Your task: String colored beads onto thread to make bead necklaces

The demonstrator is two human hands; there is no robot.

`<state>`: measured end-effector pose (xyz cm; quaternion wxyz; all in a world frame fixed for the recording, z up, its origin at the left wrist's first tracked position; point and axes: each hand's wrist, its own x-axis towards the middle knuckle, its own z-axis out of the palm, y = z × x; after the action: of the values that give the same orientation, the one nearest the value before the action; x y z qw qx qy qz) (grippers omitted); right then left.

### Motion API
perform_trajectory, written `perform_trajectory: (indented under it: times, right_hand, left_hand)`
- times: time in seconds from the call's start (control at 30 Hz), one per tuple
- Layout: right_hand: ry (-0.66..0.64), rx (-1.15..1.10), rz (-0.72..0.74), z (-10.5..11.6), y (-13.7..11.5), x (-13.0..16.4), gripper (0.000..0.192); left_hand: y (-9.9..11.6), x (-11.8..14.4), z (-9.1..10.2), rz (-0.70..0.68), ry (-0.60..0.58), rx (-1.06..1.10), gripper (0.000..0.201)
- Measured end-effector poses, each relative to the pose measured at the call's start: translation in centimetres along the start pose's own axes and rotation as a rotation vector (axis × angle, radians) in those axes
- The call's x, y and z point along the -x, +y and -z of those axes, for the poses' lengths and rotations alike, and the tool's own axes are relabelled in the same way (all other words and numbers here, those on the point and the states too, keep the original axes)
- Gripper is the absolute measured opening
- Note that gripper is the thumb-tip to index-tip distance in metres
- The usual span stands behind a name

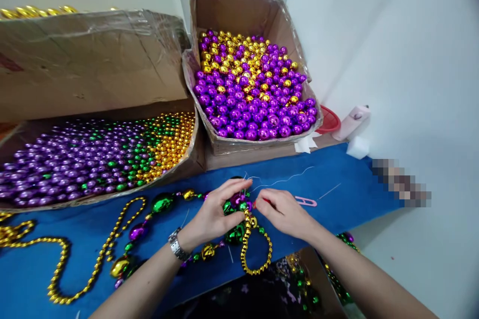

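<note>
My left hand, a metal watch on its wrist, pinches a cluster of green and purple beads of a bead necklace on the blue cloth. My right hand is closed on a small red-tipped tool beside that cluster, touching it. A loop of small gold beads hangs down from the cluster, between the two hands. A large green bead lies just under my left hand. Thin white thread trails away across the cloth behind the hands.
A cardboard box of purple and gold balls stands behind; a low box of purple, green and gold beads sits to the left. Gold strands and big beads lie on the cloth. Pink scissors, a red lid.
</note>
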<state>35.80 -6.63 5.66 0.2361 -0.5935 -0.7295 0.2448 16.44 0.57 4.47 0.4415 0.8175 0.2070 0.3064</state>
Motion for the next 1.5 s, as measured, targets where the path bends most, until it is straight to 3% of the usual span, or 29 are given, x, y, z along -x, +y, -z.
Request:
perform_trajectory:
  times: [0.67,1.03,1.17,1.3,1.4,1.5]
  right_hand:
    - [0.056,0.403,-0.016,-0.1,-0.8,-0.3,0.037]
    - [0.082,0.407,-0.035,0.3,-0.9,0.1,0.037]
    - [0.13,0.348,-0.085,0.1,1.0,1.5,0.037]
    - [0.213,0.294,-0.201,-2.2,5.2,3.7,0.027]
    - [0.269,0.249,-0.251,-4.0,7.9,5.0,0.028]
    - [0.323,0.152,-0.221,-4.2,8.6,5.1,0.031]
  left_hand:
    - [-0.2,-0.1,-0.3,0.004,-0.001,-0.012,0.062]
    - [0.1,-0.2,-0.4,-0.011,-0.001,-0.032,0.061]
    - [0.7,-0.5,0.1,-0.026,-0.003,-0.028,0.062]
    - [2.1,-1.6,1.6,-0.088,0.048,-0.045,0.063]
    - [4.0,-3.2,3.2,-0.149,0.12,-0.011,0.06]
    - [7.0,-4.9,4.7,-0.211,0.205,0.017,0.054]
